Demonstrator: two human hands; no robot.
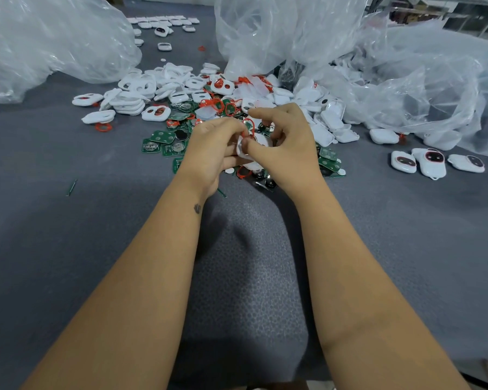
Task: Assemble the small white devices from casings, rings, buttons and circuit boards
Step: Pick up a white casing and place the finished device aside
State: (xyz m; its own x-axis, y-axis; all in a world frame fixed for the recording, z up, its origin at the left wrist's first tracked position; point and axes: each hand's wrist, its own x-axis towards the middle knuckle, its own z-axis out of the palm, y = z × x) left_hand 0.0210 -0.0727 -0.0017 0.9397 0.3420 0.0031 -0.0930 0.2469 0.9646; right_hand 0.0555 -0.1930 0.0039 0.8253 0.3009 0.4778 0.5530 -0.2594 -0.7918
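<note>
Over the grey worktop (68,249), two hands meet.
Left hand (212,147) and right hand (288,144) both pinch a white casing (261,140) with a red ring (250,125), above scattered circuit boards (164,142).

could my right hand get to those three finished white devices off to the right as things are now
Probably not right away: the right hand is busy gripping the casing. The path across the mat to the three devices looks unobstructed.

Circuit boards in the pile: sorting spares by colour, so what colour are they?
Green circuit boards, head view.

No legible text — none anywhere
</note>
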